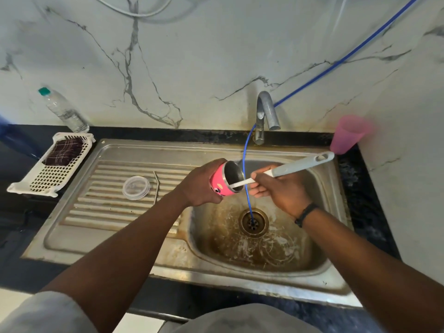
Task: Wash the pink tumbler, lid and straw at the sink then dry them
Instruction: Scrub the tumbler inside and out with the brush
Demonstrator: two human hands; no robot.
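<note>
Left hand (201,186) grips the pink tumbler (222,182) tilted over the sink (319,265), right hand (278,186) fingers clench the bottle brush (292,167); we should twist the brush bottom-deep, tap (264,111) looks dry.

— Where is the pink tumbler (222,180)?

— Mid-frame over the sink basin, tipped on its side, steel-lined mouth facing right, with a brush's white stem poking into it.

— And the lid (136,187)?

— Clear, round, lying flat on the ribbed drainboard, left of centre.

— The straw (156,186)?

— Thin, metal, bent at the top, lying just right of the lid, apart from it.
</note>
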